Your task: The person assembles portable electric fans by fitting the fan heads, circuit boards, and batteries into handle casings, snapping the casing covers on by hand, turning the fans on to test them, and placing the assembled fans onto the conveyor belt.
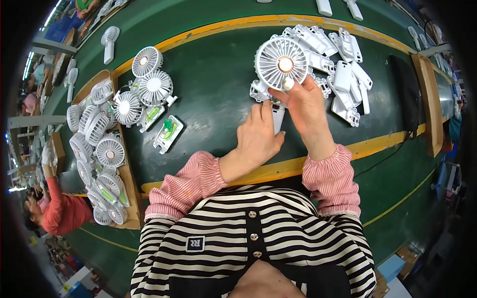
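A white handheld fan (281, 54) with a round slatted head and an orange-ringed centre is upright in front of me. My right hand (309, 110) is closed on it, thumb and fingers pinching the neck just below the head. Lower down, my left hand (258, 133) wraps round the white handle (278, 119), which is mostly hidden by its fingers. Behind and to the right of the fan lies a heap of white handle shells (343, 75), some showing their open insides.
On the left, several fan heads with green boards (156, 85) lie loose on the green bench. A cardboard tray (130, 191) beside them is full of fan heads. Finished-looking fans (109, 45) lie on the conveyor beyond the yellow edge. A person in red (64, 211) works at far left.
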